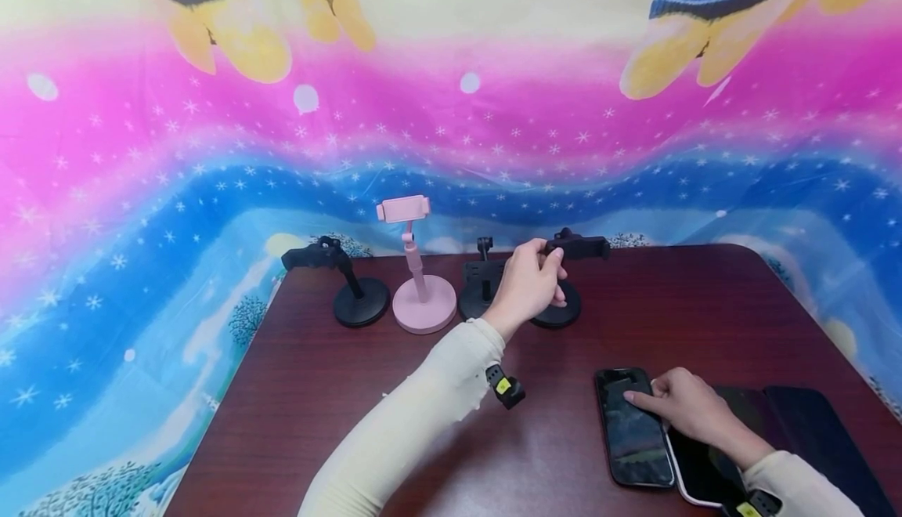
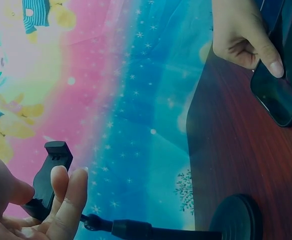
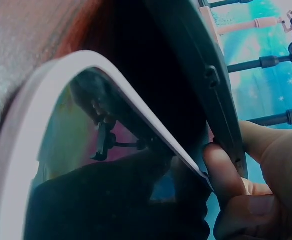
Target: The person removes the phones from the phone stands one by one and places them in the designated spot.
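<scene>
My left hand (image 1: pixel 528 278) pinches the black clamp (image 1: pixel 586 247) of the rightmost phone stand, with the thumb on one side and fingers on the other. The stand's round black base (image 2: pixel 238 220) is on the table. My right hand (image 1: pixel 694 407) holds a black smartphone (image 1: pixel 637 446) by its right edge, thumb on the dark screen and fingers at the side. Beside it lies a white-edged device (image 3: pixel 93 60) with a glossy dark screen, partly covered by the right hand and forearm. In the right wrist view, the smartphone's side edge stands above that device.
Along the table's far edge stand a black phone stand (image 1: pixel 361 301), a pink one (image 1: pixel 424 305) and another black one (image 1: pixel 474 301), partly behind my left hand. A dark flat panel (image 1: pixel 820 431) lies at right. Printed cloth (image 1: pixel 451 125) hangs behind the table (image 1: pixel 317 423).
</scene>
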Motion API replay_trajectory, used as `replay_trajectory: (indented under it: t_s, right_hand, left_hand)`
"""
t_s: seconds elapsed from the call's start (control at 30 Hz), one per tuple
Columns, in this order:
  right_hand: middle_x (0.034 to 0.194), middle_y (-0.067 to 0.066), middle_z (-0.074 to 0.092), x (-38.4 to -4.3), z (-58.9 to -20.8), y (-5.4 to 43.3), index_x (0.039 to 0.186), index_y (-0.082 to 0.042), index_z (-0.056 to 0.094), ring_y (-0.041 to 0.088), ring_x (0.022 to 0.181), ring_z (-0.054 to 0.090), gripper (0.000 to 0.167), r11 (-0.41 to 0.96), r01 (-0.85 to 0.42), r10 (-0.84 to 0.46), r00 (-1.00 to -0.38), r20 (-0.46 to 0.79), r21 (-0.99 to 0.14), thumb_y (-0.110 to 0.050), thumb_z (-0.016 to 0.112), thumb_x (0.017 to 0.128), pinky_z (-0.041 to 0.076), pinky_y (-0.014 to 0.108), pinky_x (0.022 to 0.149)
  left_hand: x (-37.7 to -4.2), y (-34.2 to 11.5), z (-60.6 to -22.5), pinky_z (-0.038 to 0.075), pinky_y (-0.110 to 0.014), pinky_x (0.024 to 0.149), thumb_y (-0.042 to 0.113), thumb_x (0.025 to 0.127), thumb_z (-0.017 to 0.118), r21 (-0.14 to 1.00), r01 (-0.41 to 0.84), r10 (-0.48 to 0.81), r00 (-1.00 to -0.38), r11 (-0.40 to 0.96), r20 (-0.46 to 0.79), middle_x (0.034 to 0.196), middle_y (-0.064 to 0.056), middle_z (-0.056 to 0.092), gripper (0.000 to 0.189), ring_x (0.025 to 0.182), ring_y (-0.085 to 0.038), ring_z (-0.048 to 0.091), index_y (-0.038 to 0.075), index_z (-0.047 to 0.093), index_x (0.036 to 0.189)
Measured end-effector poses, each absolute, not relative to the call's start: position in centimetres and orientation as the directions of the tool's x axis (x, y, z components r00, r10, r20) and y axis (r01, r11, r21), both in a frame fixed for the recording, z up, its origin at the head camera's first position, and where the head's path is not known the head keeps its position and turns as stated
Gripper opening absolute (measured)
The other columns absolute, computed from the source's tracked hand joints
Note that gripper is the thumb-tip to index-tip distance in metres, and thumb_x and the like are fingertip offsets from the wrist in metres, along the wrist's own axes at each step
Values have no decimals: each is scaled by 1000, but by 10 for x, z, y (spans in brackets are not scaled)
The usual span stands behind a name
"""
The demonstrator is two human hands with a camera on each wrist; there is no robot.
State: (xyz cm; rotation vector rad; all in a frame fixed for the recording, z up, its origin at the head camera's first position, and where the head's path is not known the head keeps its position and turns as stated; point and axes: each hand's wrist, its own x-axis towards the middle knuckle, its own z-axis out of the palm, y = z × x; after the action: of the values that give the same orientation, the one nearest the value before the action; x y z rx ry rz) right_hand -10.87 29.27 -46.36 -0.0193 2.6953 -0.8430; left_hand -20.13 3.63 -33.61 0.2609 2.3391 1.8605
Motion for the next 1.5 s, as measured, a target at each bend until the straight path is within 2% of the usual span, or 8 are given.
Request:
replay_trajectory:
  t_s: [0.23, 0.47, 0.77, 1.07, 1.3, 1.5]
  right_hand:
    - [47, -8, 30, -110, -464, 292, 55, -21, 33, 18, 48, 57, 61, 839, 97, -86, -948, -306, -536, -55, 70, 89, 28, 23, 43]
    - [45, -8, 34, -111, -461, 288, 55, -21, 32, 17, 50, 61, 62, 853, 108, -68, -947, -313, -511, -56, 72, 87, 28, 23, 43]
    - [44, -2, 47, -113, -458, 287, 52, -20, 38, 16, 46, 57, 61, 875, 99, -65, -946, -318, -474, -54, 72, 88, 28, 23, 43]
    - [45, 1, 52, -114, -456, 286, 51, -19, 42, 16, 46, 58, 59, 889, 99, -68, -937, -344, -446, -55, 73, 87, 28, 24, 44]
    - [47, 2, 55, -114, -451, 286, 53, -17, 48, 16, 48, 59, 58, 905, 102, -65, -927, -370, -414, -58, 73, 85, 29, 25, 44]
    - [48, 0, 52, -113, -450, 286, 54, -17, 49, 16, 47, 54, 57, 921, 93, -59, -926, -372, -379, -59, 73, 85, 30, 25, 45]
  left_hand:
    - [-202, 35, -336, 60, -29, 60, 24, 108, 51, 975, 53, 227, -974, 217, 2, 83, -1, 66, 32, 53, -15, 64, 6, 55, 134]
    - [-202, 35, -337, 60, -30, 60, 24, 108, 51, 973, 64, 225, -974, 221, 13, 83, -1, 66, 30, 53, -15, 64, 5, 56, 131]
    - [-203, 35, -337, 61, -30, 60, 24, 108, 51, 972, 60, 227, -974, 226, 8, 83, -1, 66, 37, 53, -14, 63, 5, 52, 139]
    - [-203, 36, -338, 61, -30, 60, 25, 108, 51, 973, 50, 224, -975, 225, -2, 84, 0, 67, 41, 54, -15, 64, 6, 49, 144]
    - [-202, 36, -339, 60, -30, 61, 25, 108, 50, 973, 59, 228, -974, 225, 6, 84, 0, 67, 38, 54, -15, 64, 6, 51, 140]
    - [-201, 36, -338, 60, -30, 61, 25, 108, 50, 971, 74, 230, -973, 229, 19, 83, -1, 66, 30, 54, -15, 64, 6, 56, 131]
